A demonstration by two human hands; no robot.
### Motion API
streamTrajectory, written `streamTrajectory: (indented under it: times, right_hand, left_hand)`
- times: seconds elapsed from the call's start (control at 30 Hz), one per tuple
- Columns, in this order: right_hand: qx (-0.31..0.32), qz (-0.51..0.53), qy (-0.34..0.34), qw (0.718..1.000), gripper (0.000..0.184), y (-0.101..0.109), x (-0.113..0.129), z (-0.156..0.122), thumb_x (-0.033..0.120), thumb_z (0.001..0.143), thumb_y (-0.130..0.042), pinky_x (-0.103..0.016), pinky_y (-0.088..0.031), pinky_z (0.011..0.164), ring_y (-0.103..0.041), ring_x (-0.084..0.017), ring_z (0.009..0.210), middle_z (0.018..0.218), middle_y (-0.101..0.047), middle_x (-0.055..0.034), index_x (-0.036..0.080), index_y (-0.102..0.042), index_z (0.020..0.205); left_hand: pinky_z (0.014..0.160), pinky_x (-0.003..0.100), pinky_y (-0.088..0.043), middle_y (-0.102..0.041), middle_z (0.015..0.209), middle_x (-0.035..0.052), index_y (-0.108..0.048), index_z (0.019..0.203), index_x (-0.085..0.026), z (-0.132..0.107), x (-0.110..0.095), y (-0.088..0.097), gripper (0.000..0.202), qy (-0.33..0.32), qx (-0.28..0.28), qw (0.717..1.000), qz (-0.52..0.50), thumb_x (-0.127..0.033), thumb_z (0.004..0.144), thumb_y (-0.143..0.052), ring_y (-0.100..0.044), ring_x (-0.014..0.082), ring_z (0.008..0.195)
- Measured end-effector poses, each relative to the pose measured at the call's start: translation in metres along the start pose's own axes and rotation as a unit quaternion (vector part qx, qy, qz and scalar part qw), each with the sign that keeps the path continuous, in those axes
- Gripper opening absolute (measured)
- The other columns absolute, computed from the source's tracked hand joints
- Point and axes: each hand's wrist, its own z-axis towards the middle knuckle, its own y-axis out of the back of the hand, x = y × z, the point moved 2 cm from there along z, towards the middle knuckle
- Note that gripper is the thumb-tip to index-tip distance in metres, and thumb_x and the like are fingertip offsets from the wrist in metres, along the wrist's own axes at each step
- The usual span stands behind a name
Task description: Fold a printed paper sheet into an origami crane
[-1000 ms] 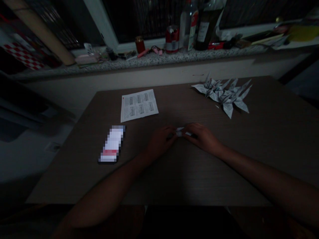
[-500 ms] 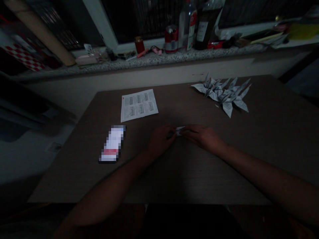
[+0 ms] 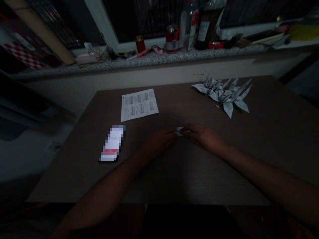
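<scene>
A small piece of folded printed paper (image 3: pixel 179 131) lies between my two hands near the middle of the table (image 3: pixel 179 172). Its left end is pinched in the fingers of my left hand (image 3: pixel 159 141). From the other side, my right hand (image 3: pixel 203 135) closes on the paper, with the fingers covering much of it. The dim light hides the exact folds. Beyond my right hand sits a cluster of folded paper cranes (image 3: pixel 224 94) made from printed sheets.
A flat printed sheet (image 3: pixel 139 105) lies at the back left of the table. In front of it rests a phone (image 3: pixel 112 143) with a lit, pixelated screen. Behind the table, a granite windowsill (image 3: pixel 149 59) carries a red can (image 3: pixel 172 39), bottles (image 3: pixel 190 30) and small clutter.
My left hand has shifted slightly left and flattened, its fingers now straighter against the paper. My right hand stays almost in place on the paper.
</scene>
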Motion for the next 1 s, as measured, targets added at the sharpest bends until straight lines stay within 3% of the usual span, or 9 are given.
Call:
streamTrajectory:
  times: [0.2, 0.57, 1.0]
  right_hand:
    - [0.01, 0.02, -0.009, 1.0, 0.034, -0.0011, -0.0009, -0.0002, 0.026, 0.106, -0.051, -0.044, -0.059, 0.091, -0.07, -0.029, 0.112, 0.129, -0.072, -0.0129, 0.025, -0.07, 0.134]
    - [0.016, 0.024, -0.008, 1.0, 0.035, 0.0003, -0.0023, -0.0004, 0.028, 0.107, -0.049, -0.041, -0.058, 0.095, -0.069, -0.027, 0.115, 0.129, -0.072, -0.0096, 0.028, -0.069, 0.135]
    - [0.021, 0.009, 0.027, 0.999, 0.039, 0.0017, -0.0025, -0.0021, 0.019, 0.105, -0.051, -0.041, -0.057, 0.097, -0.068, -0.027, 0.119, 0.133, -0.071, -0.0097, 0.028, -0.065, 0.14]
  left_hand:
    - [0.113, 0.043, -0.05, -0.057, 0.153, 0.007, -0.063, 0.14, -0.028, -0.001, 0.0007, -0.0023, 0.036, -0.021, 0.005, 0.999, 0.031, -0.031, 0.108, -0.048, -0.059, 0.0254, 0.138]
    - [0.11, 0.046, -0.052, -0.057, 0.152, 0.0099, -0.065, 0.14, -0.027, -0.003, 0.0022, -0.0063, 0.036, -0.04, -0.019, 0.998, 0.035, -0.032, 0.107, -0.051, -0.062, 0.028, 0.132]
    - [0.111, 0.044, -0.051, -0.055, 0.154, 0.0085, -0.061, 0.143, -0.027, -0.0044, 0.0003, -0.0052, 0.038, -0.028, -0.005, 0.998, 0.048, -0.033, 0.108, -0.049, -0.06, 0.0262, 0.135]
